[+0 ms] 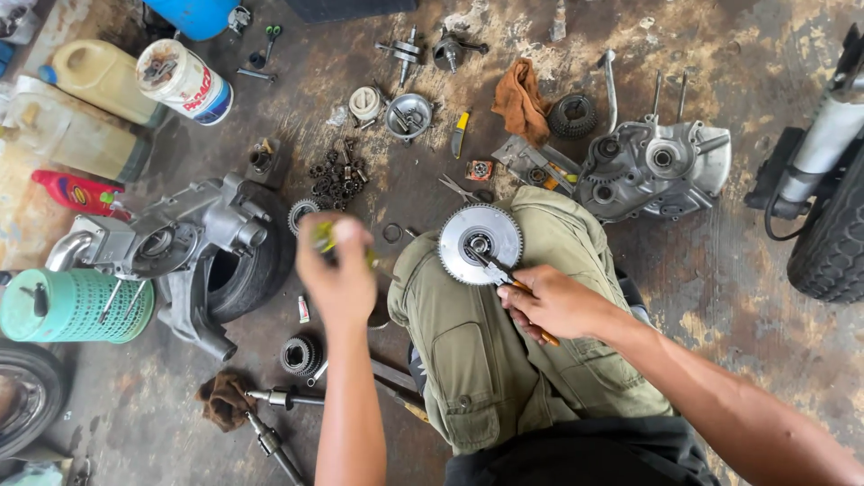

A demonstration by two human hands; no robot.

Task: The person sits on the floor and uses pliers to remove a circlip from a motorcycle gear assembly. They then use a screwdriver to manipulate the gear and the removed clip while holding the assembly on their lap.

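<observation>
Gripping pliers (513, 281) on a knee-balanced gear wheel (480, 243), right hand (553, 301) works mid-job while left hand (337, 274) clutches a small yellow-green tool (323, 236).

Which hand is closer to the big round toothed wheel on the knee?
The right hand. It sits just below the toothed wheel, holding pliers that reach into the wheel's middle. The left hand is off to the wheel's left, apart from it, holding something small and yellow-green.

Stained, oil-dark concrete floor (738, 297), patchy pale wear, flat daylight.
</observation>
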